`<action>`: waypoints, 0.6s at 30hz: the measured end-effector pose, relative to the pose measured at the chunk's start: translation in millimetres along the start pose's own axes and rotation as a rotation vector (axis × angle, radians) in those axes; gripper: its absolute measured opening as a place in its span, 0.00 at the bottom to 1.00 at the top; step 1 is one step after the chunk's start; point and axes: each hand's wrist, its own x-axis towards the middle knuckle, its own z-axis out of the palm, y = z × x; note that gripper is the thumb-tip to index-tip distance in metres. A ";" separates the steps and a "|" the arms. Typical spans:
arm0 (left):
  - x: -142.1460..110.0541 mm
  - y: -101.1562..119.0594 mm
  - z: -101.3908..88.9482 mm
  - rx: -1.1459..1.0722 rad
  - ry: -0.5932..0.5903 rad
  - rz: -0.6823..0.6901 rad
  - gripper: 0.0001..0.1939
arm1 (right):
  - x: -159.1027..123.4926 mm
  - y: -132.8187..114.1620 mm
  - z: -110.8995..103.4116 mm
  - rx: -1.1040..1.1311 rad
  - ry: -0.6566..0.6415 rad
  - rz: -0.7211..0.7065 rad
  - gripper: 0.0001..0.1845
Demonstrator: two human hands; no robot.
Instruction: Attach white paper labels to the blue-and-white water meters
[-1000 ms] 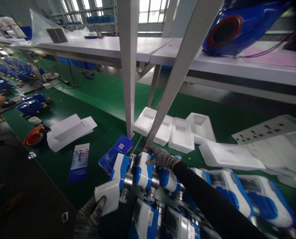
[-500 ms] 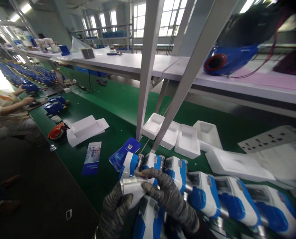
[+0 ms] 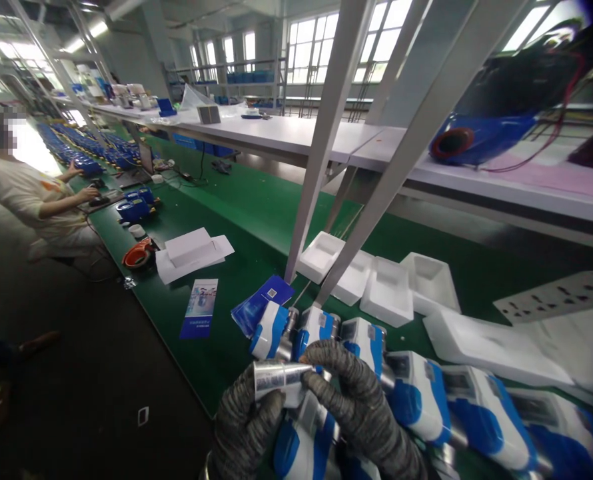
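Both my gloved hands are low in the view, closed on one blue and white meter [image 3: 296, 433]. My left hand [image 3: 244, 427] grips its left side. My right hand [image 3: 359, 407] curls over its top, fingertips on a silvery labelled face [image 3: 280, 379]. Just beyond lies a row of several more blue and white meters [image 3: 416, 393] on the green belt [image 3: 246, 207], stretching to the right.
White foam trays [image 3: 389, 290] sit behind the meters, near slanted grey frame posts [image 3: 321, 140]. A blue leaflet [image 3: 200, 307], white cardboard [image 3: 191, 252] and an orange tape roll [image 3: 137, 255] lie left. A person [image 3: 31, 193] works further along. A power strip [image 3: 556, 297] lies at the right.
My right hand came back from the row of meters and joined my left on the meter it held. The view has tilted up, showing more of the hall and the person.
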 end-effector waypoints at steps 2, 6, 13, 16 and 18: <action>-0.7 6.8 2.2 -0.039 0.024 -0.044 0.15 | 2.8 -5.5 0.6 -0.042 0.046 -0.121 0.15; -0.8 17.4 4.6 -0.172 0.001 -0.196 0.18 | 7.0 -12.5 -1.1 -0.167 0.111 -0.360 0.20; 0.9 20.1 -2.5 -0.169 -0.087 -0.269 0.21 | 9.7 -2.7 -9.5 -0.409 0.016 -0.585 0.20; 1.9 16.2 -0.9 -0.127 -0.011 -0.321 0.24 | 10.9 -5.3 -6.1 -0.432 -0.026 -0.638 0.19; 4.6 10.6 0.4 -0.072 0.013 -0.349 0.25 | 12.2 -7.5 -1.8 -0.326 -0.027 -0.591 0.18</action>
